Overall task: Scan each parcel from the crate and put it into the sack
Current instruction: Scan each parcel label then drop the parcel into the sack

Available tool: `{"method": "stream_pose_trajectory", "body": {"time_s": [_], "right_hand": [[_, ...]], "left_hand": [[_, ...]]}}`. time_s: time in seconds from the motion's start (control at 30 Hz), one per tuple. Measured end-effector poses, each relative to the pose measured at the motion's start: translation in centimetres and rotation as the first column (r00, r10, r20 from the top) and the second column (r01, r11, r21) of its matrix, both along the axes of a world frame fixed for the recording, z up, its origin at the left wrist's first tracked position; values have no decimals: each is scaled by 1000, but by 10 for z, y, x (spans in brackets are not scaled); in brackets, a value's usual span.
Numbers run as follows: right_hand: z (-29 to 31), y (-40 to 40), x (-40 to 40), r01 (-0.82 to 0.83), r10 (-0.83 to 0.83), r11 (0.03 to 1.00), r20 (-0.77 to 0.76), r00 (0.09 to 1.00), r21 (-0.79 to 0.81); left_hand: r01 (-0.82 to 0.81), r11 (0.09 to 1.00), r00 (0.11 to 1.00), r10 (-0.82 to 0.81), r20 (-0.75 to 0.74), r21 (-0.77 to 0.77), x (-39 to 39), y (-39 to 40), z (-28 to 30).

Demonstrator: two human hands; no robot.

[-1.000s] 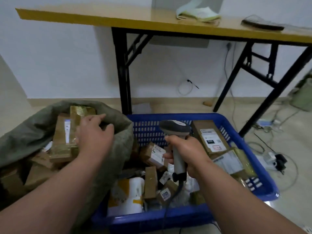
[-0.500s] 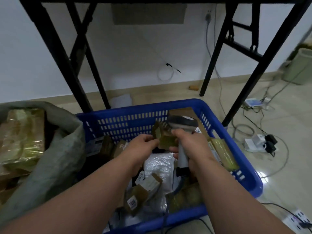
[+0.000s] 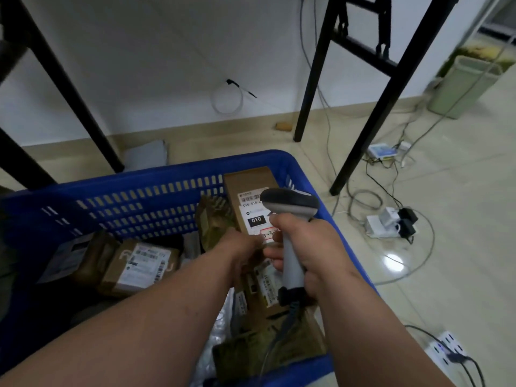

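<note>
Blue crate (image 3: 145, 196) is full of parcels; right hand (image 3: 315, 252) is wrapped round the scanner (image 3: 290, 208), left hand (image 3: 240, 252) grips a taped brown parcel (image 3: 215, 222) just above the pile.

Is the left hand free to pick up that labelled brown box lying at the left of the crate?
Probably not yet: the left hand seems to hold a small parcel. The brown box itself lies uncovered.

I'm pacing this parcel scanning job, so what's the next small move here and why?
Probably lift the tape-wrapped parcel clear and turn its label toward the scanner. The left hand grips it low in the crate, and the right hand holds the scanner just beside it.
</note>
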State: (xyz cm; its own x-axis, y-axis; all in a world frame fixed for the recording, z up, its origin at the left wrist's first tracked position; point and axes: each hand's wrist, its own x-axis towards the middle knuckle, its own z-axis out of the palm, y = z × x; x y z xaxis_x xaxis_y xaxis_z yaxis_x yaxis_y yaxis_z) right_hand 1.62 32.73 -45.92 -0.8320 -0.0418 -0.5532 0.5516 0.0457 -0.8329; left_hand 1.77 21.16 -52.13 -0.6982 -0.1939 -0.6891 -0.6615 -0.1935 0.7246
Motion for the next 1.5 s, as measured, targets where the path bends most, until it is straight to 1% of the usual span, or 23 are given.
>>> {"method": "stream_pose_trajectory", "body": {"time_s": [0.13, 0.23, 0.3, 0.47, 0.6, 0.77, 0.87, 0.93, 1.1, 1.2, 1.4, 1.5], "right_hand": [[3, 0, -3, -21, 21, 1000, 2, 1000, -15], [10, -6, -2, -30, 29, 999, -25, 999, -38], [18, -13, 2, -41, 39, 998, -47, 998, -56], [50, -36, 26, -130, 120, 988, -115, 986, -80], [78, -53, 60, -237, 223, 969, -174, 959, -69], [109, -77, 106, -349, 316, 933, -260, 912, -89], [122, -92, 131, -422, 381, 901, -279, 881, -101], [130, -102, 145, -466, 424, 878, -274, 863, -110], [142, -128, 169, -524, 487, 847, -269, 831, -83], [147, -141, 176, -539, 499, 837, -275, 822, -93], [150, -162, 183, -556, 508, 819, -272, 818, -142], [149, -170, 185, -562, 511, 816, -283, 812, -139]], "left_hand": [[-77, 996, 997, 76, 24, 41, 2, -4, -6], [-100, 995, 994, 100, -41, 18, 12, -19, 2], [-101, 994, 990, 98, -98, -31, 24, -37, 11], [-100, 982, 974, 65, -215, -158, 69, -95, 58], [-152, 964, 960, 91, -266, -219, 120, -136, 100], [-250, 946, 931, 176, -321, -205, 184, -162, 137], [-276, 942, 916, 197, -351, -192, 217, -173, 149], [-298, 937, 907, 220, -359, -180, 234, -182, 155], [-326, 919, 905, 235, -354, -224, 264, -204, 158], [-334, 912, 905, 238, -353, -240, 274, -215, 155], [-349, 908, 901, 256, -351, -232, 285, -228, 150], [-362, 908, 894, 274, -354, -209, 290, -233, 148]]}}
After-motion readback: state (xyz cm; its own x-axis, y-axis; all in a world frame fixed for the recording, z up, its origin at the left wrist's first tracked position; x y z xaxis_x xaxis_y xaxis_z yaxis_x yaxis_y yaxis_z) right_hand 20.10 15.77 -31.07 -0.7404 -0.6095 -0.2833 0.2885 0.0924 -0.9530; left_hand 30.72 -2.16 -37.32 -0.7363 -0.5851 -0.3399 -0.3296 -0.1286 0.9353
